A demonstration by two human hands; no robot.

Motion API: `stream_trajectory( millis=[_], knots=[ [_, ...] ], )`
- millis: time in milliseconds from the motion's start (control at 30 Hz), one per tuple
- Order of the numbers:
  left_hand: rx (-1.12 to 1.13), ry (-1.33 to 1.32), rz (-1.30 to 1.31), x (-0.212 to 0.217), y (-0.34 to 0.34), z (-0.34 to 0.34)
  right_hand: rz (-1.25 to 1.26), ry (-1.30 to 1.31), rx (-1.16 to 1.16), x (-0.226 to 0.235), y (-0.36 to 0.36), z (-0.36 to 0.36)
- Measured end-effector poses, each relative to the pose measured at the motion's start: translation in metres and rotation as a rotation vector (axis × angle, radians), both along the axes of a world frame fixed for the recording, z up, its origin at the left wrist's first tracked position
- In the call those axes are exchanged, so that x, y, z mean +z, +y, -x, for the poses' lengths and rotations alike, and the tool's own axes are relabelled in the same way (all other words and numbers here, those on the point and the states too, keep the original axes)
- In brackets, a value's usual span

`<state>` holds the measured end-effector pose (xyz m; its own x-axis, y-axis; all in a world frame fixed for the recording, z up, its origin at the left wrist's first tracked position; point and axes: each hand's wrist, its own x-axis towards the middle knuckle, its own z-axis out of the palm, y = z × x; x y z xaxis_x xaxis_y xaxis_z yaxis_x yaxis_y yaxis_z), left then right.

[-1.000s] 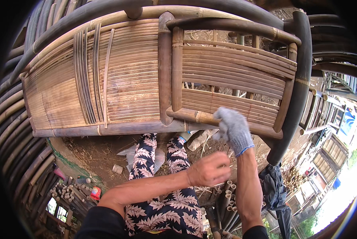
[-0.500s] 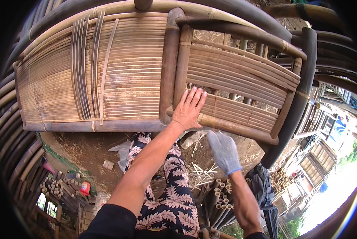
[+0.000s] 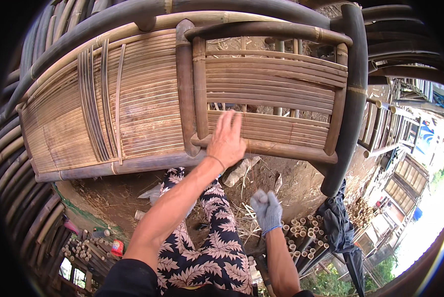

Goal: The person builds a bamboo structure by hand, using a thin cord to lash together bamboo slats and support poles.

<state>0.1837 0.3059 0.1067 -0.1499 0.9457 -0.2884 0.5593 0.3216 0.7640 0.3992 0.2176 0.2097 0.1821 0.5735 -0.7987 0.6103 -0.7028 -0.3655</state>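
My bare left hand (image 3: pixel 227 141) lies over the near left corner of a bamboo slat panel (image 3: pixel 276 101), its fingers stretched toward the lower band of slats (image 3: pixel 281 127). The panel's round front rail (image 3: pixel 286 149) passes beneath the hand. My right hand (image 3: pixel 266 209), in a grey knitted glove with a blue cuff, is held closed in the air below that rail, apart from the bamboo. A faint thin strand seems to hang between the panel and the glove, but what the fingers hold cannot be made out.
Several loose dark strips (image 3: pixel 93 106) and one pale strip (image 3: pixel 119 104) lie across the slatted bench seat (image 3: pixel 150 99). A dark bamboo post (image 3: pixel 358 94) bounds the panel on the right. Cut bamboo pieces (image 3: pixel 303 235) and black plastic sheeting (image 3: pixel 337 218) are low right; a stone (image 3: pixel 239 171) lies below.
My gloved right hand has drawn down toward me, away from the front rail, and closed. My left hand stays at the panel's corner with its fingers closer together. The whole view has shifted and turned slightly.
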Motion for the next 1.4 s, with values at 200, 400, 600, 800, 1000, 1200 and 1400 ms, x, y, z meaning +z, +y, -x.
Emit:
stream_trajectory(
  millis=[200, 400, 600, 800, 1000, 1200, 1400],
  knots=[
    [0.432, -0.414, 0.474, 0.015, -0.034, -0.122, 0.553, -0.743, 0.394, -0.039, -0.132, -0.154],
    [0.137, -0.305, 0.253, -0.009, -0.067, -0.164, -0.289, -0.209, 0.166, -0.019, 0.013, -0.090],
    [-0.039, -0.454, -0.075, 0.123, -0.100, -0.141, -0.393, 0.059, 0.187, 0.093, 0.126, -0.017],
    [0.020, -0.346, -0.500, 0.130, 0.056, -0.092, -0.935, -0.333, 0.939, 0.223, 0.144, -0.007],
    [0.321, -0.120, -0.334, 0.029, 0.099, -0.067, -0.959, -0.288, 0.051, 0.141, 0.251, -0.045],
    [0.066, -0.070, -0.078, 0.024, 0.079, -0.085, -0.792, -0.863, 0.778, -0.001, 0.262, -0.002],
    [0.143, 0.014, -0.243, 0.014, 0.078, -0.095, -0.704, -0.828, 1.092, -0.057, 0.249, 0.018]
  ],
)
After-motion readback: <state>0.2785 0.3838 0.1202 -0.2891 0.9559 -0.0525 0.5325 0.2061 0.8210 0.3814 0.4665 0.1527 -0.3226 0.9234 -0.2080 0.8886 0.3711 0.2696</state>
